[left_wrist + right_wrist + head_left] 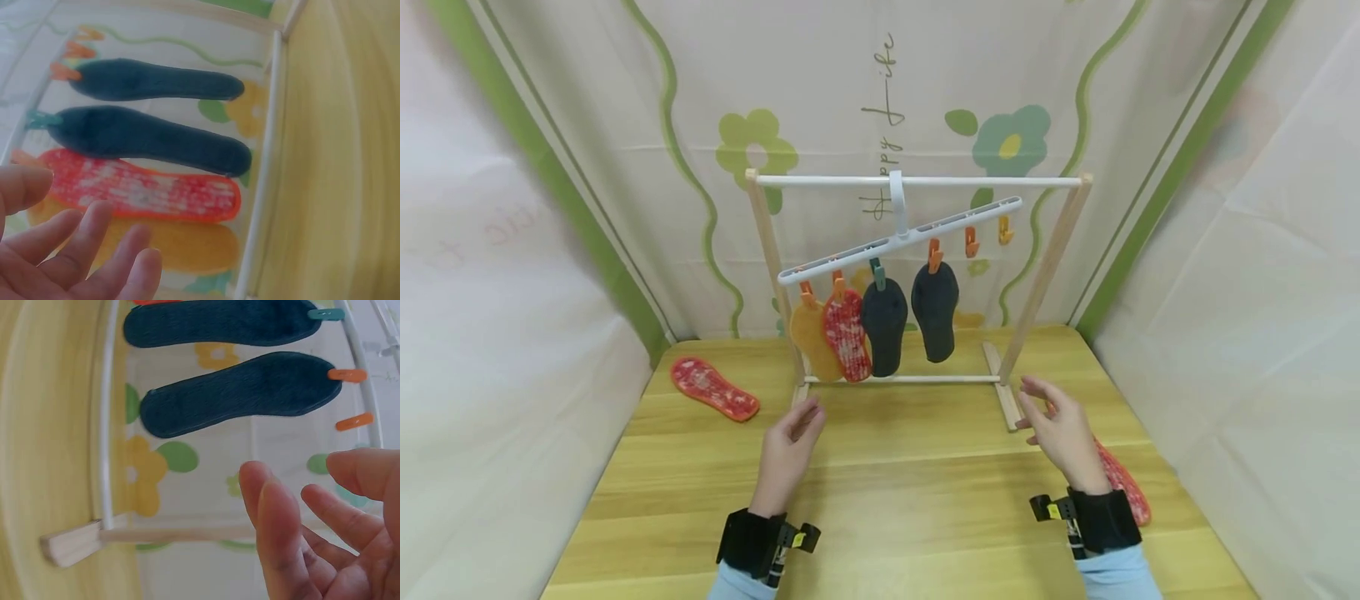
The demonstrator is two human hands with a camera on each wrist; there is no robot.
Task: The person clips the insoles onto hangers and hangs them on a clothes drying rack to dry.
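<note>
A small wooden drying rack (1056, 250) stands on the yellow wooden table (895, 483). From its white clip hanger (898, 237) hang an orange insole (811, 337), a red patterned insole (847, 335) and two dark insoles (883, 325) (935, 310). My left hand (790, 446) hovers open in front of the rack's left foot, holding nothing. My right hand (1052, 425) hovers open by the rack's right foot, also empty. A red insole (713, 388) lies flat at the left. Another red insole (1123, 483) lies under my right wrist. The wrist views show the dark insoles (150, 134) (240, 394) and relaxed fingers (94, 250) (281, 531).
Two orange clips (972, 242) (1004, 230) on the hanger's right end hold nothing. Floral fabric walls (550, 208) close in the table on three sides. The rack's low crossbar (898, 379) runs just beyond my hands.
</note>
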